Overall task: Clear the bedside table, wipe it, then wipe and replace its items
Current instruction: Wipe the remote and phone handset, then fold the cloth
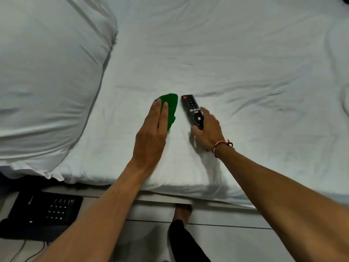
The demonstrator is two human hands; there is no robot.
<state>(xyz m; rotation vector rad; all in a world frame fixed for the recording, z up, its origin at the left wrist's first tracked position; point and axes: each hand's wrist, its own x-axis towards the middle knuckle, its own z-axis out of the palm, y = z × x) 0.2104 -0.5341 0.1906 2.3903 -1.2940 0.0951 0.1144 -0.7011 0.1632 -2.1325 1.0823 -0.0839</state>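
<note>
We see our 2 hands reaching over the near edge of the bed (245, 63), which is covered in a wrinkled white sheet. Our left hand (153, 133) lies flat with straight fingers pressed on a green cloth (171, 106), which sits on the sheet a little in from the near edge. Our right hand (207, 129) curls around the lower end of a black remote (191, 110), thumb on one side and fingers on the other; the remote lies just beside the cloth, apart from it, its red button pointing toward the middle of the bed. A pink bracelet (221, 146) circles our right wrist. A large white pillow (49, 78) fills the bed's left end. Below the bed's near-left corner, a black telephone (43, 210) rests on the bedside table (7, 205). 1 bare foot (183, 210) shows on the tiled floor (236, 242).
</note>
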